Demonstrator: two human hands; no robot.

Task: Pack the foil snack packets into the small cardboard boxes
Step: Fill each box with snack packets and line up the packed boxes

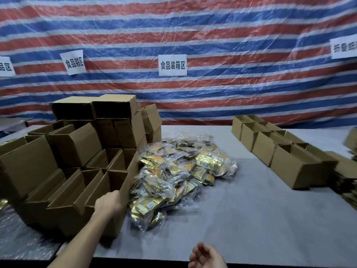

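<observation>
Head view: packets (pixel 179 171) are gold foil with orange patches, bundled in clear plastic bags and heaped mid-bench (pixel 251 219). The heap's left edge touches the box stack (pixel 77 151). The stack is brown cardboard, several layers, tops or sides open; the interiors that show are just dark cardboard. A second row of boxes (pixel 270 149) sits on the right, well apart from the heap, tops open, contents can't tell. Left hand (pixel 109 203) grips the rim of the near box (pixel 116 190) at the stack's right corner. Right hand (pixel 204 255) is low at the frame edge, palm up, fingers loose, holding nothing.
</observation>
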